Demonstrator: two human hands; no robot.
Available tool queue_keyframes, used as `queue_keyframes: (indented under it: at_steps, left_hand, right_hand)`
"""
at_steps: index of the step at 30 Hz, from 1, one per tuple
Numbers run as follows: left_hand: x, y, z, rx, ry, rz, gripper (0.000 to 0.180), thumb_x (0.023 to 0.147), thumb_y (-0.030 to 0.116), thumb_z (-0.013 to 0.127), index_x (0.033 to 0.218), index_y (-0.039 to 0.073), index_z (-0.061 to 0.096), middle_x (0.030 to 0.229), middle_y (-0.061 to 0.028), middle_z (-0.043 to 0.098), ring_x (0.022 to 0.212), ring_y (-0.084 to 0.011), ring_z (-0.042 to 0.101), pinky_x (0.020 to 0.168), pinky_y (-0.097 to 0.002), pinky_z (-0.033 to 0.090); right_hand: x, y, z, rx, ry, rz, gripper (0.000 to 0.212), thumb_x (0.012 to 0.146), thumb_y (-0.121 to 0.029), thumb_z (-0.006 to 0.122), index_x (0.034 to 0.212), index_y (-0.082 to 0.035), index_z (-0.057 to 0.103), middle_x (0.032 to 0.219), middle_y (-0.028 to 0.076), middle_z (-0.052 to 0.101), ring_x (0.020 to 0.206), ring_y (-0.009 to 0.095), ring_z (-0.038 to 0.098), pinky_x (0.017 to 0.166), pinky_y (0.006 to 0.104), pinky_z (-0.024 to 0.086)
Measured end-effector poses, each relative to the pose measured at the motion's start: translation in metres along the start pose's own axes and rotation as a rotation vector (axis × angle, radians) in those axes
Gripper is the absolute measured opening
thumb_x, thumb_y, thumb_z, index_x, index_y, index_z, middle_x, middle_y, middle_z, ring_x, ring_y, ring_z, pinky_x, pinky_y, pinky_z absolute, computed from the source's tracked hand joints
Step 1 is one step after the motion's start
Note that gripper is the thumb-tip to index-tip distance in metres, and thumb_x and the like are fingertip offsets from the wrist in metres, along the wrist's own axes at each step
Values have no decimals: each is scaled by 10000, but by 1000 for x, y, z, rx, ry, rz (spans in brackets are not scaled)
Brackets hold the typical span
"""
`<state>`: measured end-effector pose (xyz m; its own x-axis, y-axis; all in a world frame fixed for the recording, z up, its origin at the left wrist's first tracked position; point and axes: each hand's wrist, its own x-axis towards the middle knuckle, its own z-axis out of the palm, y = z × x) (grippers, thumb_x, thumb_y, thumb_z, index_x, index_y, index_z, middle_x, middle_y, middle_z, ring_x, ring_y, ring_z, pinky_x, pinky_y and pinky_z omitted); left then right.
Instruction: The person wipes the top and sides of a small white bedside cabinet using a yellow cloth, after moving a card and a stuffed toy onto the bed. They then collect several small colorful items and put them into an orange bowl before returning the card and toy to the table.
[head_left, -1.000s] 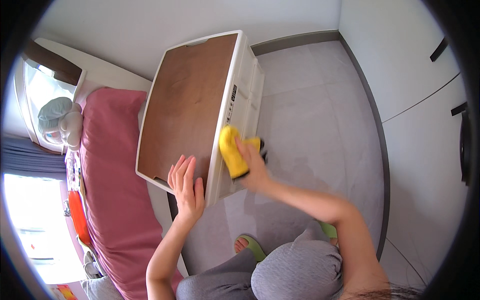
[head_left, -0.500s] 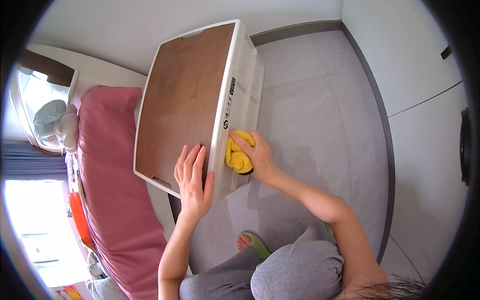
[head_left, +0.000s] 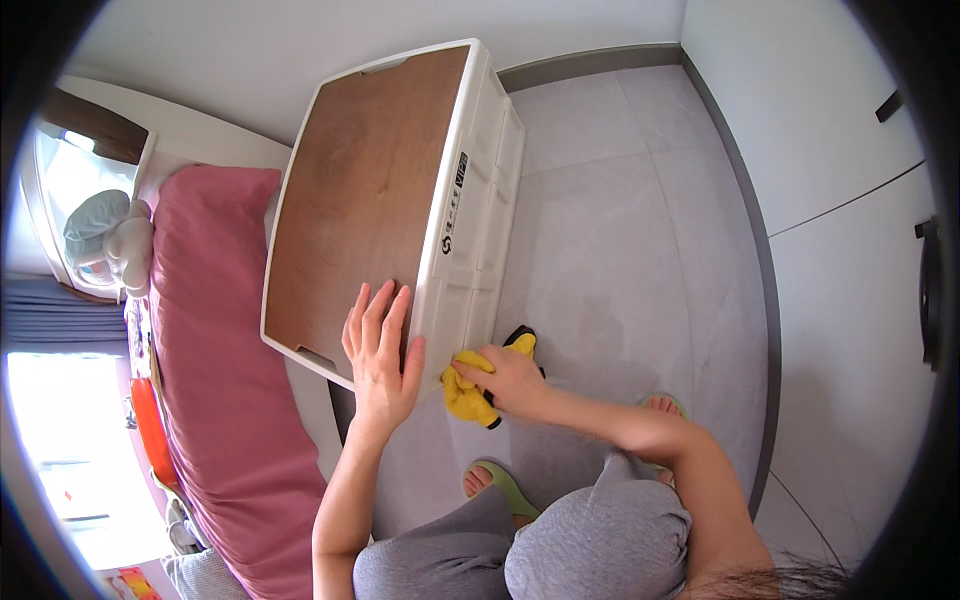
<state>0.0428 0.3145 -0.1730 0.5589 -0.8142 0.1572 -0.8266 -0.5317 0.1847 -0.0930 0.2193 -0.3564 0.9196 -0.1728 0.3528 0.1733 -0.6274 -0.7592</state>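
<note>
A white storage box [head_left: 470, 240] with a brown wood-look lid [head_left: 365, 190] stands in front of me, its ribbed side facing right. My left hand [head_left: 382, 350] rests on the lid's near right corner, fingers spread and lying flat on the wood, thumb along the white rim. In my right hand [head_left: 515, 383] a yellow cloth [head_left: 468, 390] with dark edging is bunched up. The fingers press it to the near lower corner of the box's side, and a loose end sticks out past the knuckles.
A bed with a pink cover [head_left: 215, 350] runs along the left. White cabinet doors [head_left: 850, 290] with dark handles stand on the right. Grey tiled floor [head_left: 640, 240] lies between them. My feet in green slippers [head_left: 505, 485] are close below the box.
My right hand has slid the yellow cloth down and toward me, from the upper part of the box's side to its near corner. The left hand stays on the lid.
</note>
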Motion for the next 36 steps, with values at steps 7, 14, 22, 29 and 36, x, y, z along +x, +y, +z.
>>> queue_keyframes:
  at_steps: [7,14,22,29,36]
  left_hand:
    - [2,4,2,6,-16,31,606,829,154,665,1410,70,517,1482,-166,436,1417,-396,338,1152,-518,230]
    - [2,3,-1,19,-11,21,572,834,146,652,1389,64,538,1482,-155,447,1422,-378,343,1152,-509,228]
    - [3,4,3,7,7,26,553,825,150,670,1360,57,564,1463,-157,463,1417,-388,349,1156,-527,214]
    - [2,2,2,24,-7,20,552,839,135,639,1379,64,551,1477,-149,461,1425,-384,341,1153,-511,221]
    - [3,-1,2,5,8,12,545,815,146,672,1345,55,581,1456,-157,473,1412,-388,357,1154,-522,228]
  right_hand:
    - [54,45,-16,202,310,510,688,743,-12,659,1399,-167,517,1371,284,430,1155,475,530,962,496,484]
    - [-15,4,40,337,81,410,687,773,-6,628,1426,-169,492,1336,282,434,1146,463,522,939,484,498]
    - [-7,32,-13,258,176,458,626,792,33,595,1367,-210,557,1270,212,499,1126,415,555,924,446,498]
    - [-27,13,28,213,111,306,814,726,6,640,1450,-338,501,1181,208,512,1036,409,573,870,428,524]
    - [-26,37,30,136,-82,151,636,760,-31,681,1348,-262,600,1276,227,525,1053,414,607,896,439,534]
